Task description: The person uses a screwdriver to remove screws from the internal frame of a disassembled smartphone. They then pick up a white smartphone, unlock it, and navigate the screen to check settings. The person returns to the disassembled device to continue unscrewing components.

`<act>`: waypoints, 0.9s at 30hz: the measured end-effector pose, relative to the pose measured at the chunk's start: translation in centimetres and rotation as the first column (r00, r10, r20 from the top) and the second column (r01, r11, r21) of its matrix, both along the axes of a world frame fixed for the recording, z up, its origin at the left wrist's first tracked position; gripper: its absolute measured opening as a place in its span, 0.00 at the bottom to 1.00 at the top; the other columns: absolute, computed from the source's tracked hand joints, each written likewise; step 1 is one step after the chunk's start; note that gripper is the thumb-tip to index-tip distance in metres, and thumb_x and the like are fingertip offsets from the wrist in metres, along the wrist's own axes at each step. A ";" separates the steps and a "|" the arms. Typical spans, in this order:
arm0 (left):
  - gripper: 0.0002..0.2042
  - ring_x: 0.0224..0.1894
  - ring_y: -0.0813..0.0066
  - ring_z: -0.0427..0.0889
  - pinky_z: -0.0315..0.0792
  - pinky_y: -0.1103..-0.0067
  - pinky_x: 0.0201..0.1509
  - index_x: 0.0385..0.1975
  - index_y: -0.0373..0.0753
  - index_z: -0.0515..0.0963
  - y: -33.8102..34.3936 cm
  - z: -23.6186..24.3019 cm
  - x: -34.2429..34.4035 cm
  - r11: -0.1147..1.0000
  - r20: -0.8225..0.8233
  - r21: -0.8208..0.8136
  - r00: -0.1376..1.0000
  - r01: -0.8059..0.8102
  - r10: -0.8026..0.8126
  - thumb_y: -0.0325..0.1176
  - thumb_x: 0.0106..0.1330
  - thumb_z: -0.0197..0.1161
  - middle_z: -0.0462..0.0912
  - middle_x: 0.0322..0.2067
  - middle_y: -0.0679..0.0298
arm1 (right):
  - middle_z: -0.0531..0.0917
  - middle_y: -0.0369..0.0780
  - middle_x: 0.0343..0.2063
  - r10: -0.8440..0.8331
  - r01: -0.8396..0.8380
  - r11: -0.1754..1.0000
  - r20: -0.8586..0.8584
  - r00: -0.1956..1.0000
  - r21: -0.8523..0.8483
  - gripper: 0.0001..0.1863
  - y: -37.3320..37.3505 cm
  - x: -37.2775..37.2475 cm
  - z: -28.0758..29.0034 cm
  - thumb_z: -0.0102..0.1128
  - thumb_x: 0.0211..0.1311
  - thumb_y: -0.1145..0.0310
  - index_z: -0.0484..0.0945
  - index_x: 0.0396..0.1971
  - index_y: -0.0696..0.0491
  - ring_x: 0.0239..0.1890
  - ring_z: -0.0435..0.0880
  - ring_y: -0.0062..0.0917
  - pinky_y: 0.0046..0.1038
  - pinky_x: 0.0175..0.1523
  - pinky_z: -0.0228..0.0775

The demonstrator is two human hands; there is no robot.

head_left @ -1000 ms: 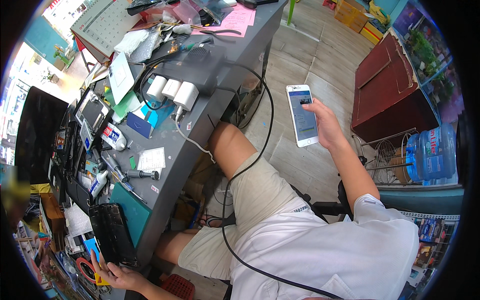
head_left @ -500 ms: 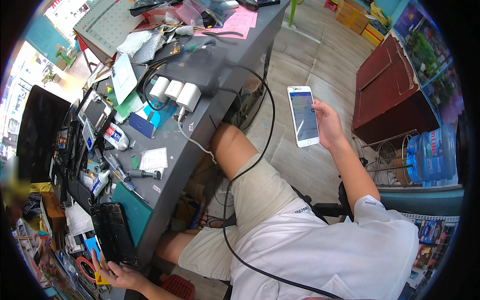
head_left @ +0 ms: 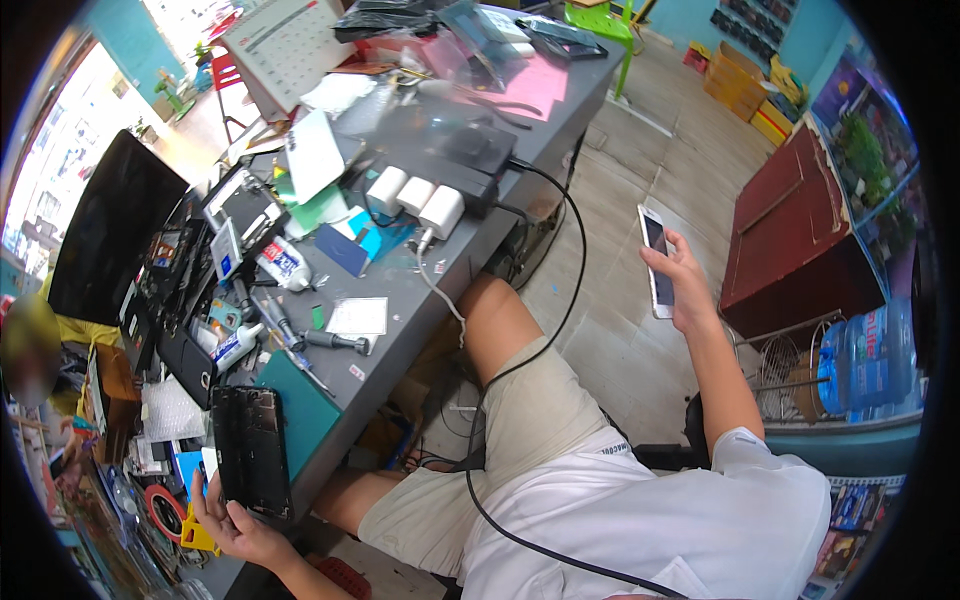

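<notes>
A white smartphone (head_left: 655,237) is in my right hand (head_left: 686,280), off the table over the floor. Its screen is turned sideways to me, and the thumb lies across its face. At the near left end of the table my left hand (head_left: 240,527) has its fingers apart. Beside its fingertips lies a black, opened device housing (head_left: 250,452), partly over a teal mat (head_left: 310,412); whether the fingers touch the housing I cannot tell. Tubes of paste (head_left: 237,346), several screwdrivers (head_left: 285,322) and a grey cylindrical tool (head_left: 337,342) lie just beyond the mat.
White charger plugs (head_left: 440,212) stand in a dark power box (head_left: 450,150), from which a black cable (head_left: 584,250) loops across my lap. A dark monitor (head_left: 115,230) and a calendar (head_left: 285,45) stand on the left. To the right are a maroon cabinet (head_left: 785,225) and a blue water bottle (head_left: 870,365).
The view has shifted, so the table appears farther right. The phone has turned from face-on to nearly edge-on in my right hand. My left hand now appears closer to the black housing.
</notes>
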State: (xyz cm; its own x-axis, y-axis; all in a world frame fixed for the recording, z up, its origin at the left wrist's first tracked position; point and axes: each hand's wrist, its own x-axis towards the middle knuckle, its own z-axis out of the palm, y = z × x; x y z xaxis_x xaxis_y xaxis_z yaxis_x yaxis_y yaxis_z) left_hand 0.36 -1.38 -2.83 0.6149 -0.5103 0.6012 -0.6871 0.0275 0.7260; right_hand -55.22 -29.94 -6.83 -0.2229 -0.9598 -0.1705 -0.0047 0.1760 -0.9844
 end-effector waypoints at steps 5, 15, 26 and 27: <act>0.31 0.55 0.63 0.85 0.76 0.70 0.65 0.73 0.28 0.66 -0.3 0.4 -0.5 0.997 -0.076 0.008 0.994 0.074 -0.073 0.43 0.79 0.60 0.84 0.54 0.48 | 0.83 0.38 0.40 0.006 -0.013 0.998 -0.110 0.994 -0.062 0.44 -0.9 0.1 2.2 0.82 0.52 0.59 0.68 0.65 0.59 0.40 0.80 0.19 0.24 0.45 0.70; 0.27 0.60 0.59 0.87 0.78 0.68 0.67 0.70 0.29 0.69 -1.0 1.9 -1.8 0.981 -0.291 -0.086 0.938 0.173 -0.190 0.22 0.72 0.63 0.85 0.56 0.44 | 0.87 0.46 0.53 0.189 -0.456 0.869 -0.721 0.666 -0.193 0.45 -17.6 5.4 11.2 0.78 0.52 0.48 0.79 0.64 0.64 0.52 0.85 0.29 0.29 0.59 0.73; 0.20 0.56 0.72 0.86 0.79 0.77 0.58 0.65 0.29 0.75 -0.7 2.0 -1.3 0.973 -0.157 -0.174 0.971 0.151 -0.179 0.28 0.77 0.65 0.87 0.56 0.53 | 0.88 0.56 0.55 0.188 -0.716 0.696 -0.950 0.249 -0.050 0.47 -30.1 17.2 10.7 0.74 0.57 0.43 0.77 0.66 0.66 0.57 0.88 0.37 0.32 0.65 0.73; 0.19 0.56 0.73 0.86 0.79 0.77 0.58 0.65 0.29 0.75 -0.7 1.9 -1.3 0.975 -0.147 -0.169 0.975 0.142 -0.168 0.28 0.78 0.65 0.87 0.56 0.54 | 0.88 0.58 0.54 0.165 -0.720 0.688 -0.948 0.272 -0.087 0.48 -30.4 17.3 10.2 0.74 0.57 0.42 0.78 0.65 0.67 0.56 0.89 0.39 0.33 0.65 0.74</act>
State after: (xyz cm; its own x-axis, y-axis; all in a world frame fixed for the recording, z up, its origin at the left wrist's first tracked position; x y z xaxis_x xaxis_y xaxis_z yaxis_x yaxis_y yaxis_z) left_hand -0.89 -2.03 -0.91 0.6302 -0.5142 0.5818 -0.5410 0.2468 0.8040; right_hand -37.90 -60.37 3.34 0.5218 -0.8178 0.2429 -0.7560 -0.5752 -0.3124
